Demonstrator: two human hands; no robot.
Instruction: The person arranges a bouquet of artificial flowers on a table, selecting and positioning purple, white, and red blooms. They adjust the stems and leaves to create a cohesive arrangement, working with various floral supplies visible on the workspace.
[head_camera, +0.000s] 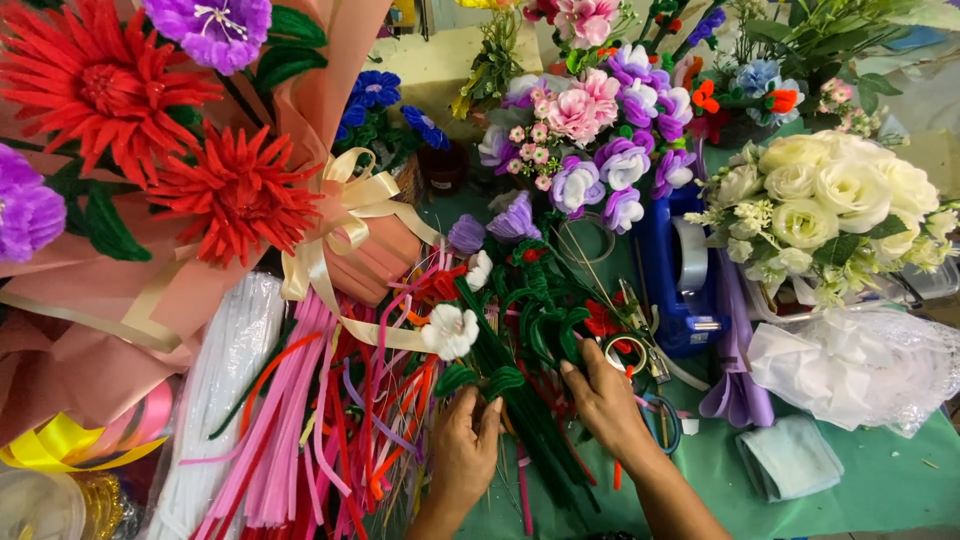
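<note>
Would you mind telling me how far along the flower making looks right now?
Done: a wrapped bouquet of red flowers. In hand: the left hand and right hand grip green stems. Left: loose pink wires lie unused.

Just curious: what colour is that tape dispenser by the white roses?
Blue. The tape dispenser shows best in the head view.

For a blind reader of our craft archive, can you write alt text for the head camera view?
Two bare hands, left hand and right hand, work on a bundle of green pipe-cleaner stems over a green table. Around them lie pink and red pipe cleaners, a wrapped red-flower bouquet and a white rose bouquet.
</note>
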